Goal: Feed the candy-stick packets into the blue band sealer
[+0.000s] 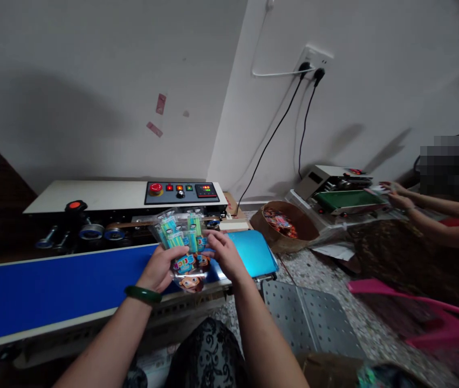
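Observation:
Several clear plastic packets [186, 261] with blue-green striped sticks and a printed cartoon overlap each other in front of me. My left hand [162, 268] is closed on their left side, thumb lying across the front. At their right edge is my right hand [226, 254], fingers bent and pinching the packets there; the fingertips are partly hidden. Both hands are above the blue conveyor belt [63, 283] of a band sealing machine [91, 196]. Behind the packets runs the machine's brown sealing band, partly covered. A shiny blue plate [252, 252] extends just right of my right hand.
A control panel [181, 192] has a red stop button and lit digits. Rightward stand a round carton [259, 237] of colourful packets and a second sealer with a green belt [348, 200], where another person's hands [397, 195] work. A grey perforated footstool [310, 318] and pink stool [427, 310] occupy the floor.

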Available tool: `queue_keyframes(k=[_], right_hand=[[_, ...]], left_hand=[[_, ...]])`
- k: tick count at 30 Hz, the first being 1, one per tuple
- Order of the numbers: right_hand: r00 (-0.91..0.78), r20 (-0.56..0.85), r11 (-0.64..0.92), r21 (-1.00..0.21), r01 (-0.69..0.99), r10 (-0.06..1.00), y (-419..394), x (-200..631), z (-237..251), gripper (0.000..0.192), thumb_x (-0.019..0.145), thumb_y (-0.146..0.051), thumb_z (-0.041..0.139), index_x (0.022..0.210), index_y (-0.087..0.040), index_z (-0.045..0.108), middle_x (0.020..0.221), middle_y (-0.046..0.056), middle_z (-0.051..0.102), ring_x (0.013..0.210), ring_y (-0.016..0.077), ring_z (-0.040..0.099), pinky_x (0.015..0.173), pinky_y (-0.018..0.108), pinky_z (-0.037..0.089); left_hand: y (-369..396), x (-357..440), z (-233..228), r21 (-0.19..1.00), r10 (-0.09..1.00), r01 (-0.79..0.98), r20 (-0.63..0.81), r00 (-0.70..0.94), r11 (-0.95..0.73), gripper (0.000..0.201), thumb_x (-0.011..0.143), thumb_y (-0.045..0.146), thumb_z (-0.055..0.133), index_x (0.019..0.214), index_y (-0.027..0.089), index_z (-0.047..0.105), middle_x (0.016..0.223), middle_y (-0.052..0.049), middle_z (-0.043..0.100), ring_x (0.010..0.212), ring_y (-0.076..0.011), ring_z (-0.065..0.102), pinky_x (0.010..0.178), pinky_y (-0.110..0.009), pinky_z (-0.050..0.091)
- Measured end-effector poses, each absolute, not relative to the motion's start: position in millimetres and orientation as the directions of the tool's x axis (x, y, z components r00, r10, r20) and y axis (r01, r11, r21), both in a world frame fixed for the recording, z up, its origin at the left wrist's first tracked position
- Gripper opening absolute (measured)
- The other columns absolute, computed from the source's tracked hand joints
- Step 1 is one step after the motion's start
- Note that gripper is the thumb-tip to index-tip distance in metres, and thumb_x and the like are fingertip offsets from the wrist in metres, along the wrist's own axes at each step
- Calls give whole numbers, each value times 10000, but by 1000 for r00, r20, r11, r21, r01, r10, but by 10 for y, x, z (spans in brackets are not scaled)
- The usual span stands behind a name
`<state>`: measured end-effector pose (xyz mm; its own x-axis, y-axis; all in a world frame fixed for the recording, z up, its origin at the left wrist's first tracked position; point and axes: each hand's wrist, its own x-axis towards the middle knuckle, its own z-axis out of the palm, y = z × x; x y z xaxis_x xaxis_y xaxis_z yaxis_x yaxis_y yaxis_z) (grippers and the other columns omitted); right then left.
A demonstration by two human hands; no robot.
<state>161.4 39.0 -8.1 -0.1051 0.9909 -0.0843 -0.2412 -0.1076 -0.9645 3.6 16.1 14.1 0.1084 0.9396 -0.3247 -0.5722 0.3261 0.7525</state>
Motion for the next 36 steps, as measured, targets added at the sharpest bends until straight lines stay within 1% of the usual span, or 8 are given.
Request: queue_keyframes(k=[9,16,21,23,26,29,32,36], right_hand=[[-86,53,32,-975,-221,995,237,1561,-21,253,702,-369,611,868,-180,632,853,20,640,803,171,576,738,276,463],[72,7,27,-957,-289,997,194,1638,-151,328,682,-394,619,926,-174,625,921,54,645,851,207,587,763,327,472],[88,24,47,-965,-258,996,154,1604,-131,273,646,-360,662,853,-184,634,866,15,653,793,173,582,720,268,465],[65,5,23,-962,-274,998,143,1586,-116,268,647,-364,661,845,-185,633,831,3,648,741,156,579,649,237,463],[46,-34,-14,-927,-375,998,148,1613,-111,314,702,-413,592,922,-189,600,827,17,639,696,155,588,558,229,458],[158,-93,-19,-910,-414,983,212,1756,-154,319,694,-414,586,921,-193,552,793,24,635,639,161,597,500,237,452],[229,-210,-115,-922,-369,950,335,1967,-243,273,611,-328,633,816,-190,518,647,-1,610,537,158,579,455,244,439],[153,-369,-336,-919,-207,917,513,2151,-329,164,552,-211,608,680,-168,516,522,-14,561,419,127,514,405,235,408]], left_hand=[[139,151,76,818,955,-493,-265,135,297,322,541,134,692,857,101,640,816,-101,694,731,-257,644,694,-378,505],[129,191,126,828,956,-477,-253,150,294,363,546,163,695,901,107,642,800,-93,693,741,-259,645,704,-392,503],[142,246,-9,909,971,-341,-229,68,239,391,503,211,745,870,109,662,840,-106,697,763,-259,642,744,-386,489],[139,266,-58,927,975,-305,-218,31,217,377,500,230,752,847,111,669,843,-105,698,765,-259,642,745,-381,489],[137,270,-74,901,970,-371,-245,-2,227,370,525,251,743,856,108,659,853,-108,696,756,-256,645,748,-396,490],[154,226,-28,888,963,-410,-259,-73,207,378,521,234,745,861,101,649,853,-102,695,757,-246,645,764,-399,489],[184,148,41,888,957,-428,-250,-148,166,356,509,206,747,837,105,651,828,-80,696,756,-229,644,772,-376,490],[212,52,103,876,954,-460,-250,-168,149,378,508,175,743,866,105,644,824,-72,695,744,-219,646,751,-355,501]])
